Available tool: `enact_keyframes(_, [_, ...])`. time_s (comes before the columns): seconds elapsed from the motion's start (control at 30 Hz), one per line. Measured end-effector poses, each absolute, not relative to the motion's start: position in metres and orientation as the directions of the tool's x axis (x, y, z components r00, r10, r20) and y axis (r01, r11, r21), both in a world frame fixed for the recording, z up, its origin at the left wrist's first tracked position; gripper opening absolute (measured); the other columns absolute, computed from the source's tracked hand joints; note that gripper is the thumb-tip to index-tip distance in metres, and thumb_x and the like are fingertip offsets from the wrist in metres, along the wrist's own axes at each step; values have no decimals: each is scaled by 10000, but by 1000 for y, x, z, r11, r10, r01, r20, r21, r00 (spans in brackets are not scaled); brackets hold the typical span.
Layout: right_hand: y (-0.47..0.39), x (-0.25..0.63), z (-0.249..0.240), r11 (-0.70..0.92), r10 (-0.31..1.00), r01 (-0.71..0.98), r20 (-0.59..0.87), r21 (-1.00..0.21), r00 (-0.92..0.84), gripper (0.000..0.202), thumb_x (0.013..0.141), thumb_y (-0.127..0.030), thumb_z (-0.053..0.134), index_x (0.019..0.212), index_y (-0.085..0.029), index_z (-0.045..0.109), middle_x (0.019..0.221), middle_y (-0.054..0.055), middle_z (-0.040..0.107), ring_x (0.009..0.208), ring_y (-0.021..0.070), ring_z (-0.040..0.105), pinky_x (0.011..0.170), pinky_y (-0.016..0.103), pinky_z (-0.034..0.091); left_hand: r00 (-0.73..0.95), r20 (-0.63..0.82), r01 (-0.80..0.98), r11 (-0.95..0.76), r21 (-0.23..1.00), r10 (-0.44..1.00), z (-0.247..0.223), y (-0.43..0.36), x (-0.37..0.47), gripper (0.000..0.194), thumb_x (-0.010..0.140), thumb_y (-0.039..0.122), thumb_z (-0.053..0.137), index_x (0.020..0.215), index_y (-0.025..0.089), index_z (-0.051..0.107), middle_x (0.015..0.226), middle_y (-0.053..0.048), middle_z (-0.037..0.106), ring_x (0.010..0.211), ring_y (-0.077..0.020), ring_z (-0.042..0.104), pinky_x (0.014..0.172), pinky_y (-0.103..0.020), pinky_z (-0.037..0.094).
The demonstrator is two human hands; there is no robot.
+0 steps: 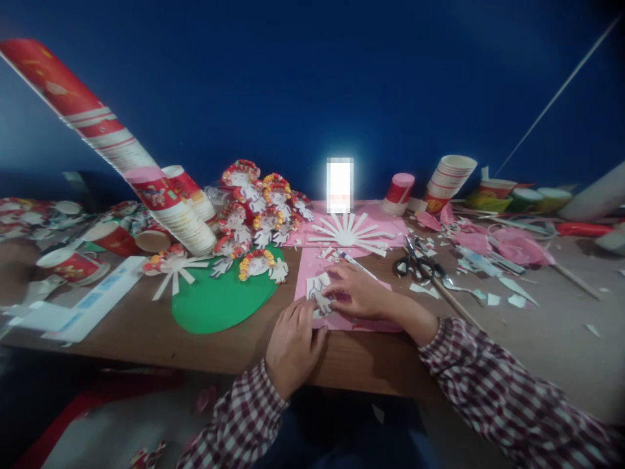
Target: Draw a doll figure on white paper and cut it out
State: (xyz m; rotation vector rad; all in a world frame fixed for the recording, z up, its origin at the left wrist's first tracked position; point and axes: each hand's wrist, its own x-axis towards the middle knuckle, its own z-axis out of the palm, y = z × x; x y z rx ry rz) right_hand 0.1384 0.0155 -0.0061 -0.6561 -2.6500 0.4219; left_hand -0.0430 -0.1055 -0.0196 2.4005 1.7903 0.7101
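Note:
A small white paper piece with a drawn figure (319, 296) lies on pink paper (306, 266) near the table's front edge. My left hand (295, 345) is at its lower left corner, with the fingers together and the fingertips on its edge. From the right, my right hand (359, 293) reaches over it, fingers bent and apart, fingertips touching its right side. A white pen (359, 266) lies just beyond my right hand. Farther back, a white fan-shaped cut paper (347, 233) rests on the pink paper.
Left of my hands are a green paper sheet (219, 303), decorated paper figures (237, 225) and a long leaning stack of paper cups (146, 176). Scissors (420, 264), a wooden stick (456, 303), paper scraps and pink pieces (520, 246) lie to the right.

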Motion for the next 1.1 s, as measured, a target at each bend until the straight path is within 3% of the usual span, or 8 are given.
enact_keyframes(0.33, [15, 138, -5, 853, 481, 366, 287, -372, -829, 223, 800, -323, 634, 983, -229, 722, 1251, 95, 550, 1169, 256, 474, 1031, 457, 328, 308, 270, 853, -391, 346, 912, -10, -98, -55, 298, 865, 115, 434, 1127, 188, 555, 1154, -89, 608, 1103, -225, 534, 951, -421, 449])
enact_keyframes(0.63, [14, 138, -6, 851, 493, 385, 291, -357, -820, 232, 796, -363, 643, 969, -229, 719, 1247, 100, 548, 1170, 269, 470, 1018, 468, 336, 406, 214, 865, -449, 223, 888, -3, -89, -59, 322, 858, 108, 454, 1092, 245, 628, 1097, -59, 616, 1040, -210, 538, 915, -391, 442])
enact_keyframes(0.87, [15, 136, -12, 864, 490, 401, 318, -305, -812, 196, 760, -342, 678, 912, -225, 718, 1218, 96, 561, 1136, 261, 489, 1016, 455, 338, 491, 216, 835, -527, 160, 844, 11, -74, -60, 281, 808, 98, 496, 952, 255, 679, 984, -47, 617, 992, -218, 528, 878, -403, 424])
enact_keyframes(1.1, [16, 135, -12, 871, 480, 395, 331, -294, -812, 197, 761, -329, 677, 912, -208, 711, 1205, 103, 564, 1122, 256, 497, 1008, 439, 351, 606, 198, 728, -638, 253, 770, 6, -55, -69, 273, 778, 77, 467, 882, 213, 680, 884, -41, 635, 926, -193, 550, 874, -361, 433])
